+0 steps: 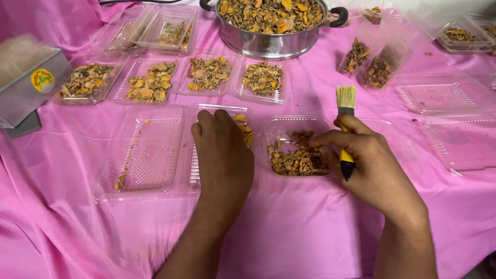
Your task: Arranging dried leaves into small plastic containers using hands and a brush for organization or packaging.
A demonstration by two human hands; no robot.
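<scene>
**Filling a clear tray with dried pieces, brush in hand**

Our left hand (222, 155) lies flat, palm down and holding nothing, over an open clear tray (217, 147) with a few yellow pieces showing at its far corner. Our right hand (364, 160) is closed around a yellow-handled brush (345, 132), bristles pointing away, while its fingertips (320, 140) reach into the filled tray (298, 150) of dried orange-brown pieces just beside the left hand. We judge it best to pinch lightly and keep the brush tilted clear of the thin rim. Four filled trays sit in a row beyond, then the steel pot (271, 23). Open pink cloth (289, 232) lies nearest us; empty trays crowd the right.
</scene>
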